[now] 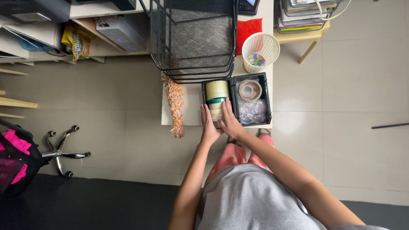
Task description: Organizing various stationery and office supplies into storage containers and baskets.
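A black two-compartment organizer box (267, 96) sits on the near edge of a white table (189, 106). Its left compartment holds several tape rolls stood on edge (217, 94), cream and teal. My left hand (208, 124) and my right hand (228, 120) press against the nearest rolls from either side, fingers extended. The right compartment holds a flat tape roll (250, 90) above several clear rolls (252, 111).
A stack of black mesh trays (192, 36) stands behind the box. A white mesh cup (260, 50) with small colourful items is at the back right, near a red cloth (248, 29). An orange-white fringed duster (175, 104) lies on the table's left. A chair base (61, 151) stands on the floor, left.
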